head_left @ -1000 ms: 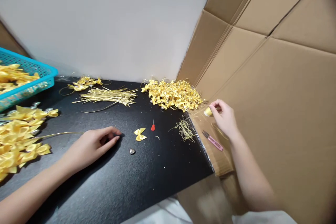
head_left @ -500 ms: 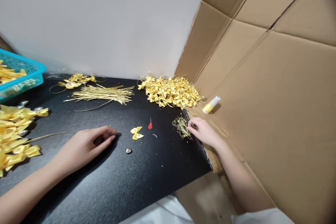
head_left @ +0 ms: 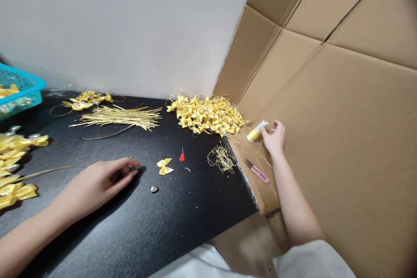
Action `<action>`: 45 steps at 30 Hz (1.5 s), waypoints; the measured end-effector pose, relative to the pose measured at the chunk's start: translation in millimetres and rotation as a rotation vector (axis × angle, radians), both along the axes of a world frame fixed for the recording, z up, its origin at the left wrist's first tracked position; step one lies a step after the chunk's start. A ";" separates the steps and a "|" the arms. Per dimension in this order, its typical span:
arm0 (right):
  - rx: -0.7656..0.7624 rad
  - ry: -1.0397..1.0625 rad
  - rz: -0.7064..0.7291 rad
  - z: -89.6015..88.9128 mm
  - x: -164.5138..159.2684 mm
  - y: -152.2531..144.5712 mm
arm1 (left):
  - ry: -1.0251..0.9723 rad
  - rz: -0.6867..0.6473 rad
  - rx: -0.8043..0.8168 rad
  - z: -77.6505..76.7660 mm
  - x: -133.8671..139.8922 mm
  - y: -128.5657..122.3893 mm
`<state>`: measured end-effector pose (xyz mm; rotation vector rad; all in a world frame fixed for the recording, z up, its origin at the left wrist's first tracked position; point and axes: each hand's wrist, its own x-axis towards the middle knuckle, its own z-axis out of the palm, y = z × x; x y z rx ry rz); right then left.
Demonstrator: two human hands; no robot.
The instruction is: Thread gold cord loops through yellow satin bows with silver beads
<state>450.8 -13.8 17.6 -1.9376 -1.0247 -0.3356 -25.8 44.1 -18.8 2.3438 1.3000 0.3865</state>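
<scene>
My left hand (head_left: 100, 180) rests low over the black table, thumb and forefinger closed together. A gold cord (head_left: 54, 171) runs from the bows at left to behind this hand, and a short end shows above the fingers. To its right lie a single yellow ribbon bow (head_left: 165, 166), a small silver heart-shaped bead (head_left: 154, 189) and a red needle threader (head_left: 182, 156). My right hand (head_left: 274, 139) is at the upper end of a yellow thread spool (head_left: 256, 131), its fingers apart. Pink thread snips (head_left: 258, 171) lie on the cardboard below it.
A tangle of thread (head_left: 222, 159) lies by the table's right edge. Behind are a heap of finished bows (head_left: 208, 115) and a bundle of gold cords (head_left: 120, 116). More bows (head_left: 16, 191) and a blue basket (head_left: 29, 82) are at left. Cardboard (head_left: 342, 139) walls the right side.
My right hand has moved from beside the thread tangle away to the spool, leaving the pink snips in sight. The view has shifted slightly right; my left hand keeps its pose.
</scene>
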 end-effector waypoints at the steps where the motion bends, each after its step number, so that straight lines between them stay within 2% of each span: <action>1: -0.020 0.039 -0.004 -3.5 7.8 6.4 | 0.015 -0.034 -0.011 -0.7 -0.6 0.5; 5: -0.017 0.098 0.021 -9.2 17.2 24.1 | 0.056 -0.085 0.020 -1.9 -1.6 1.6; 9: 0.080 0.126 0.105 10.4 -6.8 30.5 | 0.062 -0.104 0.051 -5.2 -1.3 1.9; 10: 0.111 0.148 0.171 18.8 -18.2 31.2 | 0.057 -0.108 0.061 -7.1 -1.5 2.0; 13: 0.164 0.339 0.587 46.7 -63.8 31.7 | 0.045 -0.130 0.102 -12.2 -3.0 1.7; 16: 0.120 0.483 0.915 68.6 -117.9 29.7 | 0.002 -0.134 0.203 -4.9 -3.1 0.7; 18: 0.072 0.556 1.118 77.2 -152.9 28.4 | -0.106 -0.084 0.310 14.4 0.9 0.5; 20: 0.012 0.601 1.334 82.5 -184.5 28.7 | -0.241 -0.084 0.353 46.0 9.2 1.8; 22: -0.007 0.614 1.518 87.1 -210.7 30.9 | -0.331 -0.161 0.274 84.0 20.3 5.4; 24: 0.012 0.571 1.608 92.5 -229.4 34.6 | -0.304 -0.297 0.129 119.1 30.4 10.8; 26: 0.031 0.471 1.579 98.0 -239.1 39.2 | -0.217 -0.357 0.064 143.6 36.0 15.9; 28: 0.045 0.337 1.461 102.2 -241.0 44.3 | -0.167 -0.299 0.103 154.6 36.2 18.9; 31: 0.056 0.152 1.301 103.9 -236.3 51.4 | -0.105 -0.167 0.206 153.0 29.5 19.0; 33: 0.053 0.082 1.248 102.7 -233.1 55.0 | -0.060 -0.127 0.243 148.7 23.6 16.9; 40: 0.044 -0.008 1.096 102.2 -223.7 53.4 | 0.059 -0.026 0.268 148.7 11.5 10.5; 43: 0.061 0.000 1.076 104.5 -220.3 45.9 | 0.062 -0.033 0.304 148.7 12.4 8.5; 45: -0.007 -0.053 1.120 105.6 -221.3 40.2 | 0.057 -0.055 0.326 148.3 13.8 6.3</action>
